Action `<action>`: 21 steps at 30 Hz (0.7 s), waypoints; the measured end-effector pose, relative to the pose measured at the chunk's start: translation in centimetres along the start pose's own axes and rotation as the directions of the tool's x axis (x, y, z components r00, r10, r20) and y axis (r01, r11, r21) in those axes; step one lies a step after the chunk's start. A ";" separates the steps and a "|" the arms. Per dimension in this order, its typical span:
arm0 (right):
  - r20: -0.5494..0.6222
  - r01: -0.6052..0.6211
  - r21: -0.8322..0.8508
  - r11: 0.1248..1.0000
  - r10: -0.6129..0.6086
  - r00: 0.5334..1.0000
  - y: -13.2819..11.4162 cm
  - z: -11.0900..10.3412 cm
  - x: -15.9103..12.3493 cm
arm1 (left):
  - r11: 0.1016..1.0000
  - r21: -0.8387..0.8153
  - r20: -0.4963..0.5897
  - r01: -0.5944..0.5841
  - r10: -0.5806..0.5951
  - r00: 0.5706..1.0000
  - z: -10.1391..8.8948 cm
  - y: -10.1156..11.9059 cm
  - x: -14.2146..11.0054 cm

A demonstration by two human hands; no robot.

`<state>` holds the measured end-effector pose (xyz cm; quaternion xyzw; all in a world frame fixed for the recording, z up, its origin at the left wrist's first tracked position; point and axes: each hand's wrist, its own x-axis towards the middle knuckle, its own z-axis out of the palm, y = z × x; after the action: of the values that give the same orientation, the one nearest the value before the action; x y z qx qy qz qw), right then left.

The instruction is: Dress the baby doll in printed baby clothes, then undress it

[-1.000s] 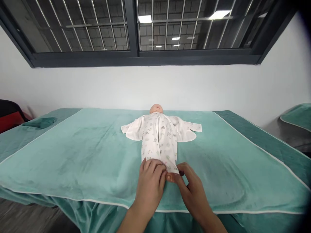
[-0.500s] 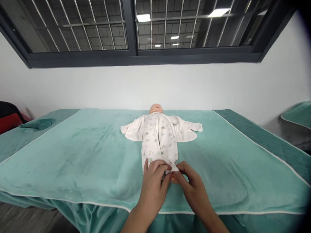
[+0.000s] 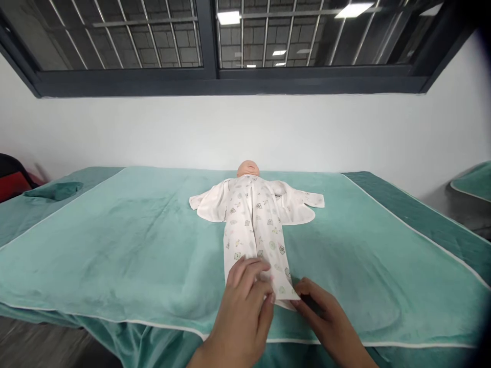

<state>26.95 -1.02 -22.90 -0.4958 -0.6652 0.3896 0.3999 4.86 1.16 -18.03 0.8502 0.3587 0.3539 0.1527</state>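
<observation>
A baby doll (image 3: 248, 167) lies on its back, head toward the wall, in a white printed shirt (image 3: 215, 200) whose sleeves spread to both sides. White printed baby trousers (image 3: 240, 232) cover its front, both legs extending toward me. My left hand (image 3: 249, 301) is curled over the lower trouser legs, thumb and fingertips closed at the inner side of the right-hand leg's cuff. At that cuff's outer corner my right hand (image 3: 320, 309) pinches the hem between thumb and forefinger. The doll's feet are out of sight, and the left-hand cuff is hidden behind my left hand.
A light green padded cover (image 3: 126, 245) with white piping lies over the bed. A folded green cloth (image 3: 53, 190) and a red and black object (image 3: 13, 179) are at the left. Behind stand a white wall (image 3: 172, 133) and a barred window (image 3: 207, 81).
The right-hand trouser leg is pulled down toward me and straightened. My right hand moved down and right with its hem, and the doll's foot seen before is now covered.
</observation>
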 end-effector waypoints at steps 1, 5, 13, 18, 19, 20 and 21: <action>0.035 -0.007 -0.032 0.999 0.008 0.999 0.0 -0.4 0.0 | 0.999 -0.017 -0.029 0.032 -0.033 0.999 -0.1 -0.8 0.1; 0.046 -0.024 -0.057 0.998 0.027 0.999 -0.7 -2.1 1.8 | 0.965 -0.093 -0.222 0.247 -0.261 0.939 -0.8 -5.5 1.7; -0.346 0.120 0.068 0.990 -0.090 0.934 -3.4 -2.3 14.3 | 0.906 -0.226 -0.208 0.358 -0.404 0.891 -2.4 -11.5 9.7; -0.350 0.150 -0.031 0.988 -0.151 0.925 -4.3 -2.0 24.3 | 0.898 -0.214 -0.238 0.384 -0.429 0.871 -2.9 -13.7 17.8; -0.333 0.151 -0.062 0.987 -0.164 0.929 -4.1 -2.1 25.7 | 0.897 -0.203 -0.218 0.392 -0.432 0.875 -3.0 -14.3 19.4; -0.308 0.155 -0.078 0.985 -0.171 0.936 -3.7 -2.1 26.8 | 0.893 -0.202 -0.188 0.402 -0.438 0.879 -3.1 -14.9 20.8; -0.282 0.160 -0.073 0.984 -0.174 0.944 -3.2 -2.2 27.5 | 0.888 -0.195 -0.142 0.416 -0.445 0.884 -3.3 -15.6 22.1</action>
<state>22.61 25.31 -15.12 -0.4987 -0.6491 0.2618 0.5114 5.60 27.87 -12.85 0.6979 0.5220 0.4149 0.2613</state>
